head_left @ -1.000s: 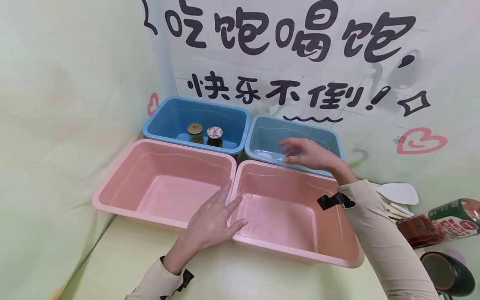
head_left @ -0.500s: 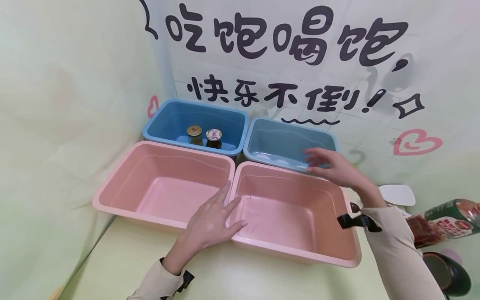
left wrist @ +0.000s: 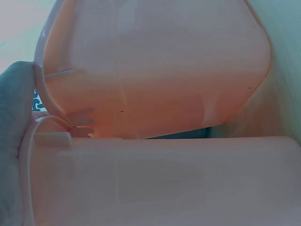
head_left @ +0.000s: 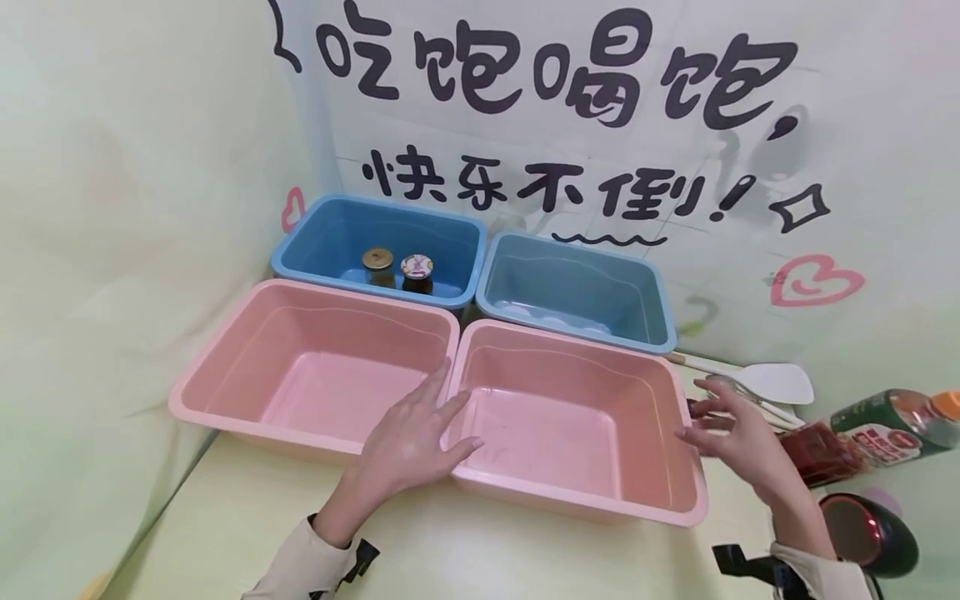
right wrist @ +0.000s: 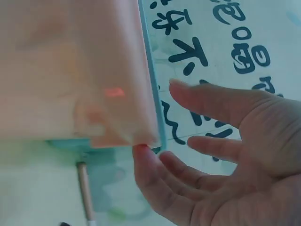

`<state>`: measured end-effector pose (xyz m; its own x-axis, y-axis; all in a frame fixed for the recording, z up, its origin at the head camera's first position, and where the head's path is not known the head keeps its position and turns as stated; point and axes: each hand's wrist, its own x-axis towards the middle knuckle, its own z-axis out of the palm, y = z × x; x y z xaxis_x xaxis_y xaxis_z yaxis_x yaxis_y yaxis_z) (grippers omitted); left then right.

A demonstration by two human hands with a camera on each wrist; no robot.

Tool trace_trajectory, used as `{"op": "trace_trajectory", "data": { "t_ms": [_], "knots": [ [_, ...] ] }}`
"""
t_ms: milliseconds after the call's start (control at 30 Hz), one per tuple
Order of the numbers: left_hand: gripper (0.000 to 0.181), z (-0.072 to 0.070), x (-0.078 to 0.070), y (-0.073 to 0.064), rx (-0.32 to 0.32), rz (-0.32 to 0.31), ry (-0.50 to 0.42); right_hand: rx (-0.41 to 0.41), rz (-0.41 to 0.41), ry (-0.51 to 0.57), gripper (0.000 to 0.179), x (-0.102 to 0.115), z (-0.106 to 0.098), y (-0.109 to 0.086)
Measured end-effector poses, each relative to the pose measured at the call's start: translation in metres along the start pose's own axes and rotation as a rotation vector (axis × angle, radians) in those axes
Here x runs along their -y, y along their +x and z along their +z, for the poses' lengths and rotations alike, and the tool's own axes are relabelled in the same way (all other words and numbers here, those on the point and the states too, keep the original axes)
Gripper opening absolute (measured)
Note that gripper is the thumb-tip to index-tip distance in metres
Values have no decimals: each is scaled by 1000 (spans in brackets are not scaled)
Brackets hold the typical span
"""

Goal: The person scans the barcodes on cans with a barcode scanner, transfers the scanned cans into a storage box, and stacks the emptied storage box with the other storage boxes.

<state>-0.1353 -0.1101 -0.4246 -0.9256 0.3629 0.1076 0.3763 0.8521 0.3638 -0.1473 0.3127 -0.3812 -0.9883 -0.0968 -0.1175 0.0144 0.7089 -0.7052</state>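
My left hand (head_left: 408,437) rests with straight fingers over the rims where the left pink basin (head_left: 330,387) and the right pink basin (head_left: 547,433) meet. In the left wrist view, part of that hand (left wrist: 13,141) lies along the two rims. At the outer rim of the right pink basin is my right hand (head_left: 738,437), its fingers spread and slightly bent, gripping nothing. The right wrist view shows a fingertip of this hand (right wrist: 221,165) at the basin's corner; whether it touches is unclear. Behind stand a dark blue basin (head_left: 322,242) and a lighter blue basin (head_left: 577,283).
Two lidded jars, one gold-topped (head_left: 378,260) and one with a patterned lid (head_left: 417,268), stand in the dark blue basin. To the right lie a white spatula (head_left: 776,383), a bottle with an orange cap (head_left: 892,429) and a black rounded object (head_left: 873,533). Printed cloth hangs behind.
My right hand has moved from over the lighter blue basin to the right and nearer me, beside the right pink basin. My left hand has stayed on the pink rims.
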Motion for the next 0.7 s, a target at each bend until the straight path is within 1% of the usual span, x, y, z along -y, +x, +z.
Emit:
{"op": "trace_trajectory", "data": {
  "t_ms": [100,167,200,333,467,567,700],
  "knots": [
    [71,0,0,0,6,-10,-20,82,58,133,85,-9,8,-7],
    [71,0,-1,0,17,-19,-35,94,71,189,84,-14,13,-9],
    [70,-1,-1,1,23,-22,-47,86,77,202,83,-16,15,-11],
    [69,-3,0,2,34,-32,-108,51,74,203,80,-19,20,-12],
    [68,-6,0,5,27,2,-153,40,82,177,79,-19,18,-15],
    [70,-10,0,6,34,26,-158,37,88,179,79,-19,16,-17],
    [70,-16,-2,8,36,26,-142,42,82,197,80,-20,15,-19]
  ]
}}
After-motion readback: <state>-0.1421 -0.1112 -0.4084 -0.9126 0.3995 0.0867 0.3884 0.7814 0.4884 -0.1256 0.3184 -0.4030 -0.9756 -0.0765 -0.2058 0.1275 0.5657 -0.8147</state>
